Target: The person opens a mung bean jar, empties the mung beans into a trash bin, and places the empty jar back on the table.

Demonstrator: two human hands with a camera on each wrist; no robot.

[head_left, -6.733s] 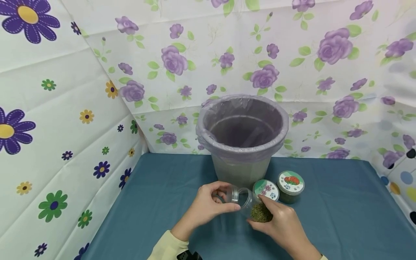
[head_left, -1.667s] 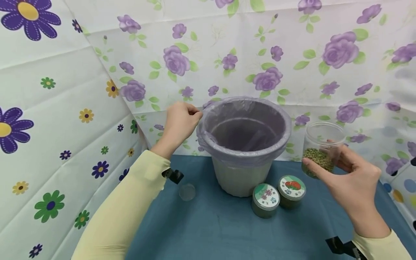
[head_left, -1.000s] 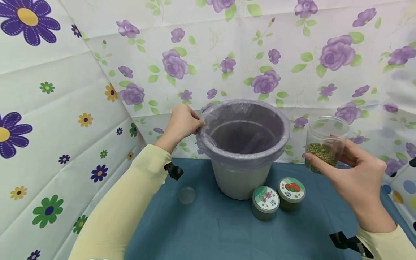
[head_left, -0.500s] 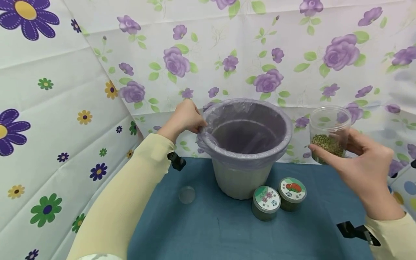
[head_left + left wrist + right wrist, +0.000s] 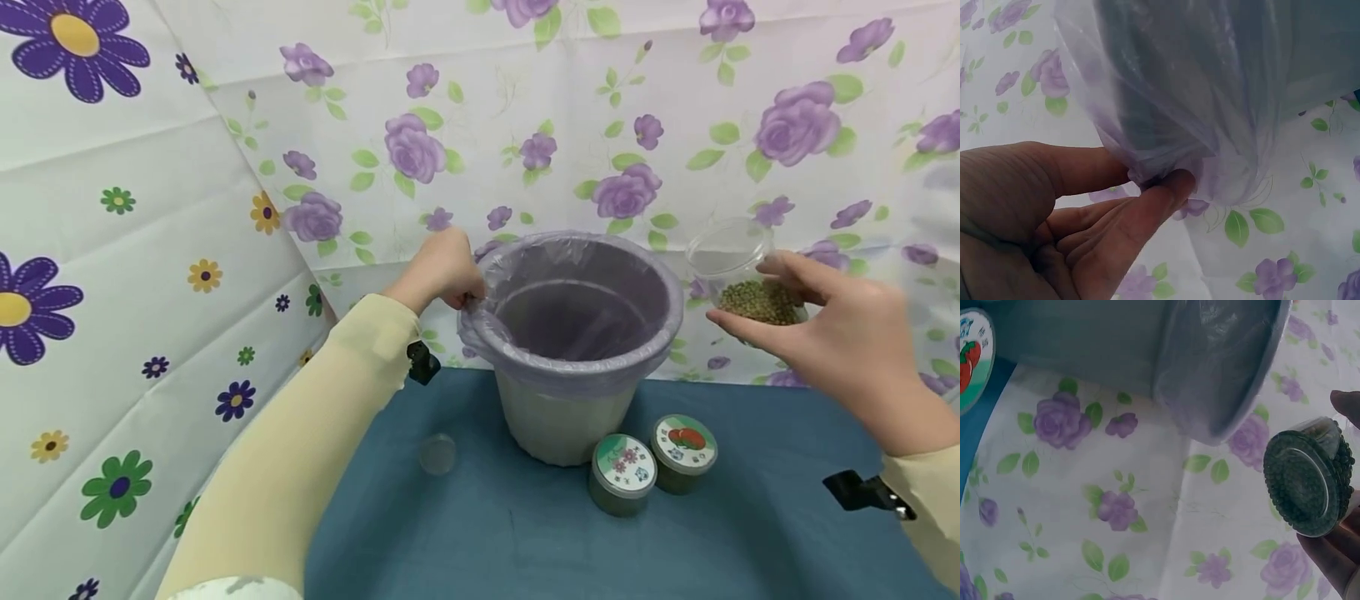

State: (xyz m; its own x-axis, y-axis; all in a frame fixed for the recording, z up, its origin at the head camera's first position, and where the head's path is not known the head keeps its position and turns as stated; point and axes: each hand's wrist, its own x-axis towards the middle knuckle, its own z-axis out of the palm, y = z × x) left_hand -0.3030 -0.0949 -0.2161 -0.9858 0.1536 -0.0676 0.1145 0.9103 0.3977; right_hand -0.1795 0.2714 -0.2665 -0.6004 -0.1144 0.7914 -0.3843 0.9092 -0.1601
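My left hand (image 5: 448,271) is at the left rim of a trash can (image 5: 566,425) lined with a thin purple plastic bag (image 5: 573,371). In the left wrist view, its thumb and finger pinch a gathered bit of the bag (image 5: 1179,94). Raised to the right of the can, my right hand (image 5: 847,321) grips a clear plastic jar (image 5: 726,250) between thumb and fingers. The jar has no lid and tilts with its mouth toward the can. Small green beans (image 5: 759,302) lie in its lower part. The right wrist view shows the jar's bottom (image 5: 1300,484).
A clear round lid (image 5: 437,454) lies on the blue tablecloth (image 5: 555,542), left of the can. Two lidded jars, one with a pink-flower label (image 5: 624,465) and one with a red-fruit label (image 5: 684,443), stand in front of the can. Flowered cloth (image 5: 525,100) hangs behind.
The lid came off the jar and now lies on the table. My left hand moved to the can's rim and took the bag. My right hand raised the jar, then tipped it leftward.
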